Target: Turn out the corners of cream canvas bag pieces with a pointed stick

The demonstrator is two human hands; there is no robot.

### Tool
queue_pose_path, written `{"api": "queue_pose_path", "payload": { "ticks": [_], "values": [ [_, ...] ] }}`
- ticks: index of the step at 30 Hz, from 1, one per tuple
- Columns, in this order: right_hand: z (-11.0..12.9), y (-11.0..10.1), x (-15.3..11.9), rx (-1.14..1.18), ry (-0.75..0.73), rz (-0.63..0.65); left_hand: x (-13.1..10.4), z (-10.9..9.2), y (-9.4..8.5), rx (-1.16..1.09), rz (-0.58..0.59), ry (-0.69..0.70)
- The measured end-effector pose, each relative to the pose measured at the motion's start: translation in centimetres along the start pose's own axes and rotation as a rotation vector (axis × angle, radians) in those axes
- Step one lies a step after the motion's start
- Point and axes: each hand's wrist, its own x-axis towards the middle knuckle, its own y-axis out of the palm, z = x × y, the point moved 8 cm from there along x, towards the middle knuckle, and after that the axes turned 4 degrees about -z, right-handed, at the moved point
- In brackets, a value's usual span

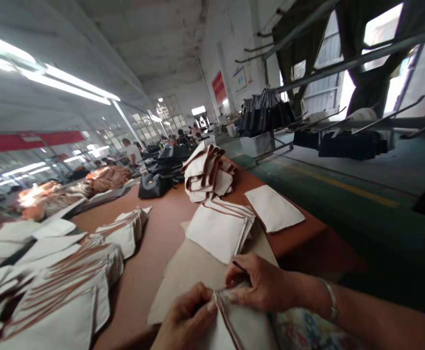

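Note:
At the table's near edge, my left hand pinches the upper edge of a cream fabric piece with a brown seam. My right hand, a bracelet at its wrist, is closed around a thin dark tool; its kind cannot be made out. The right fingers rest against the same fabric piece, close to the left fingertips. Just beyond the hands lies a stack of cream pieces with brown edges. The lower part of the held piece runs out of view.
A folded heap of cream pieces stands farther back, beside black bags. One flat cream piece lies by the table's right edge. Fanned stacks cover the left side. A metal rack with bags stands to the right.

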Motion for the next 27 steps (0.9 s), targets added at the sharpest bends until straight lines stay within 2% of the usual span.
{"api": "queue_pose_path", "payload": {
  "ticks": [5,9,11,13,16,18,22,27],
  "values": [
    [0.4,0.1,-1.6,-0.058,-0.06,0.007,-0.3,-0.2,1.4,0.21,0.03,0.102],
    [1.2,0.1,-2.5,-0.12,-0.108,0.013,-1.4,-0.8,2.7,0.209,0.046,0.15],
    [1.6,-0.1,-2.5,-0.126,-0.08,0.012,-1.9,-1.2,3.1,0.163,0.027,0.168],
    [1.3,-0.4,-2.5,-0.002,0.063,0.045,-2.1,-1.2,3.5,0.115,0.016,0.153],
    [-0.4,0.2,-3.4,0.307,0.448,0.168,-2.0,-0.1,3.9,-0.028,0.0,0.09],
    [-1.0,0.5,-4.2,0.412,0.612,0.206,-1.8,1.0,4.2,-0.193,-0.008,0.029],
    [-1.9,0.5,-4.7,0.447,0.643,0.182,-1.5,2.8,5.0,-0.411,-0.007,-0.121],
    [-3.0,0.9,-4.9,0.477,0.652,0.182,-1.2,2.5,5.2,-0.425,-0.007,-0.148]
  ]
}}
